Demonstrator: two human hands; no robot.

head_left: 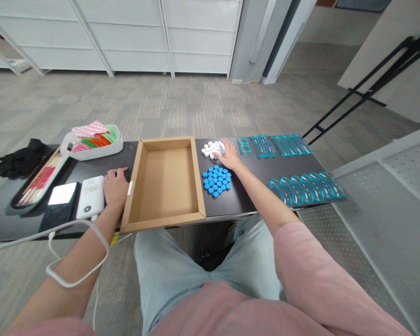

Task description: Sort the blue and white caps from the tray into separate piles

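Head view: the right hand [231,156] is on the white pieces [210,149], two o'clock from the cardboard tray [168,182]; thumb and fingers reach over the pile's edge, clamped or not, I can't tell. Blue pieces [215,181] sit at three o'clock; the left hand [115,187] rests at nine, fingers slightly apart, beside a white device [91,196].

Your right hand [228,155] covers part of the white pieces [210,149], hiding whether your fingers grip any.
Your left hand [115,186] lies palm hidden beside the white device [91,198], whose markings are too small to read; the black device's bright panel [62,193] is washed out. The white cable [68,284] leaves the scene at left, the black stand [385,80] at far right, and the white cabinets [199,39] are cropped at the far edge.
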